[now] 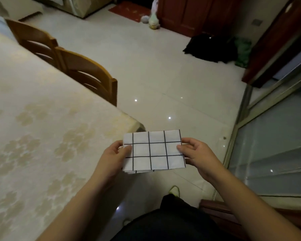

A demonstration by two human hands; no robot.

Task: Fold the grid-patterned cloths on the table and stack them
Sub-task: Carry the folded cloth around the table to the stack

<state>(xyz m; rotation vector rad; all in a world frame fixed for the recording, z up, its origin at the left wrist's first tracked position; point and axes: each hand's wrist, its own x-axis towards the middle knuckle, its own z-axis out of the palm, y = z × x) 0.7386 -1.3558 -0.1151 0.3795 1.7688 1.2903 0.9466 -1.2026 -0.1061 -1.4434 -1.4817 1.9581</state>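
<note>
A folded white cloth (154,151) with a black grid sits in the air between the person's two hands, held flat and level above the floor, just off the near right corner of the tabletop (42,119). It is folded into a small thick rectangle; several layers show along its near edge. The left hand (116,158) pinches the cloth's left edge, thumb lying on the top face and fingers curled underneath. The right hand (196,153) pinches the right edge the same way, thumb on top near the middle row of squares, fingers wrapped round the side and below. Both forearms reach in from the near edge of the view.

The tabletop fills the left side, covered with a cream tablecloth bearing a faint flower pattern. No part of the cloth touches it. Two wooden chairs (87,73) stand pushed against the tabletop's far right edge, one behind the other. The floor (146,75) is pale glossy tile with small light reflections. On it, far right, lies a dark heap of fabric (210,47) with something green (243,53) just beside it. Farther off, a pale soft toy (153,20) leans by a reddish wooden door (189,13), with a red mat (129,9) to its left. A glass sliding door (276,145) with a metal frame runs along the right side. The person's dark trousers (172,223) and one light shoe (174,190) show at the near edge.
</note>
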